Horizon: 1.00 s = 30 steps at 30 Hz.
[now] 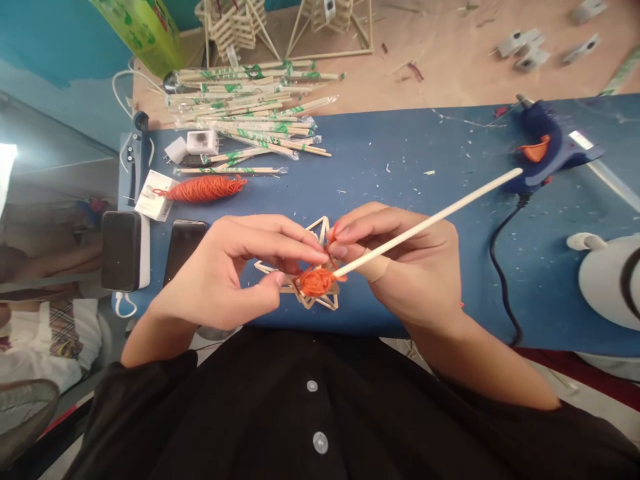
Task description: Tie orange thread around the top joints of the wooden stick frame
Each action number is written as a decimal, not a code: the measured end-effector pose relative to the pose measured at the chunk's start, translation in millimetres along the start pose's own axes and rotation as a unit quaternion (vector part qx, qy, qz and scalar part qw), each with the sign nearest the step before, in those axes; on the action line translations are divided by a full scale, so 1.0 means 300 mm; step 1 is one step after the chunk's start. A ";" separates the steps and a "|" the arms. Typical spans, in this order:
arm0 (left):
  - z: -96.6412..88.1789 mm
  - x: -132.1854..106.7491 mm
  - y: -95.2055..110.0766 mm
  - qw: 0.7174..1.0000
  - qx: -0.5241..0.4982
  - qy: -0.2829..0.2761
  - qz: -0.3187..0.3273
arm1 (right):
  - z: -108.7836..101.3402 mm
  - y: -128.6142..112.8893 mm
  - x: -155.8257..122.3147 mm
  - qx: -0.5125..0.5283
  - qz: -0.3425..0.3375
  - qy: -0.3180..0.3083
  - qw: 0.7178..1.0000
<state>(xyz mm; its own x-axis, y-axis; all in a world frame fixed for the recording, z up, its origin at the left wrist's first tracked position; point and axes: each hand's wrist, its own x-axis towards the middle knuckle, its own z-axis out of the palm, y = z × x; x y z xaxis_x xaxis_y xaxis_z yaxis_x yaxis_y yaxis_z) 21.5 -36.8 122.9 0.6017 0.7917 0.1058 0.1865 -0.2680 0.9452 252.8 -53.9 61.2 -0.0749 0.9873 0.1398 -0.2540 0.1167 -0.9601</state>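
A small star frame [316, 301] made of thin wooden sticks lies between my hands over the blue table [400, 167]. Orange yarn [316, 281] is wound around its centre. My left hand [235, 270] pinches the star's left side with thumb and fingers closed. My right hand [407, 263] is closed too, its fingertips pinching the orange thread just above the wound yarn. A long pale wooden stick [435, 217] runs from the star's centre up to the right, across my right hand. A plaster wraps one right finger.
A skein of orange yarn [205, 188] and wrapped chopsticks [250, 107] lie at the back left. Two dark phones [121, 250] sit at the left edge. A blue glue gun [543, 148] with its black cord lies at the right, beside a white object [607, 280].
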 end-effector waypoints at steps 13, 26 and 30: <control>0.027 0.031 0.009 0.983 -0.085 0.067 -0.147 | -0.015 -0.014 -0.002 -0.140 -0.087 -0.014 0.986; 0.031 0.092 0.055 0.966 -0.107 0.063 -0.227 | -0.002 0.009 -0.011 -0.195 -0.165 0.007 0.967; 0.029 0.079 0.051 0.977 -0.066 0.065 -0.191 | -0.001 -0.017 -0.011 -0.207 -0.138 -0.015 0.969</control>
<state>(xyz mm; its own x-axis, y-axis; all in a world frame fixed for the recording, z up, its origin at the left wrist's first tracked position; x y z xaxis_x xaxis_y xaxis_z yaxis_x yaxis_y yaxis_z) 45.4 -26.9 137.1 0.4024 0.8857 -0.2315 0.2711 0.1263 0.9542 254.5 -57.8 65.7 -0.0888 0.9098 0.4055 0.1393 0.4145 -0.8993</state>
